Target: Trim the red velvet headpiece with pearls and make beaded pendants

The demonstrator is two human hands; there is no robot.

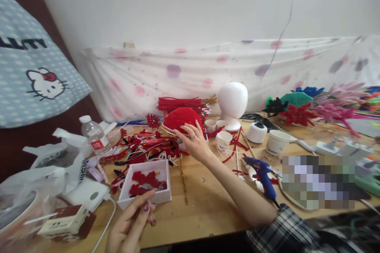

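My right hand [194, 140] reaches across the table, its fingers and thumb on the near right side of a domed red cap [178, 120] with a pearly beaded edge. The underside of the cap and what supports it are mostly hidden. Low in the view, my left hand [133, 221] has its thumb and index finger close together and the others curled; anything between them is too small to tell. Just beyond it a white box [170, 189] holds red fuzzy pieces [141, 180] and a small silvery piece. A gold strand [184, 182] lies right of the box.
A white foam head [233, 101] stands behind paper cups [224, 141]. A blue glue gun [264, 178] lies on the right, near my right forearm. Red and black trimmings [142, 146] cover the back left. A bottle [95, 136], plastic bags [59, 154] and a small carton [63, 221] are at left.
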